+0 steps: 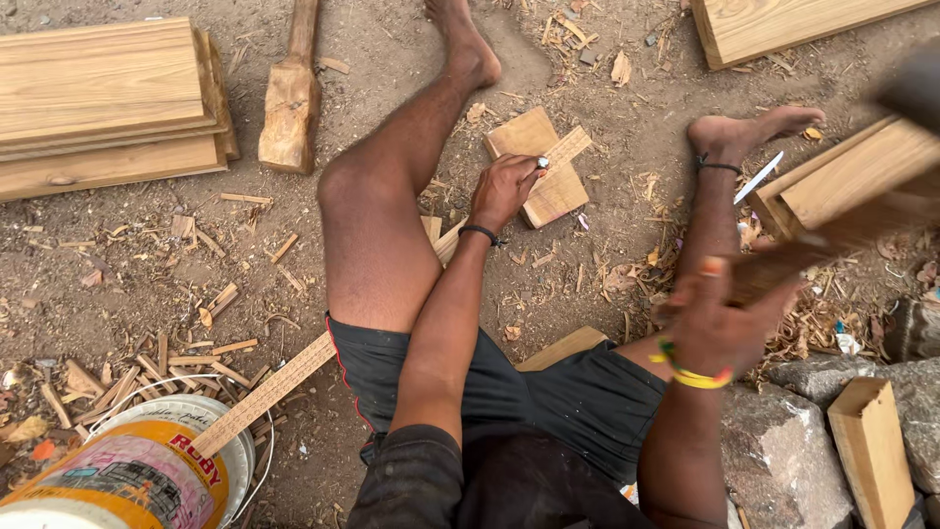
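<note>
I sit on the dirt with both legs stretched out. My left hand presses a small metal-topped tool against a thin wooden strip. That strip lies across a square wooden block between my legs. Its long tail runs back under my left thigh. My right hand is raised at the right and grips the wooden handle of a striking tool, which is blurred. The dark head of that tool is near the upper right edge.
Stacked planks lie at upper left with a wooden mallet beside them. A plastic bucket stands at lower left. More timber, a metal blade, stones and a wood offcut crowd the right. Wood chips litter the ground.
</note>
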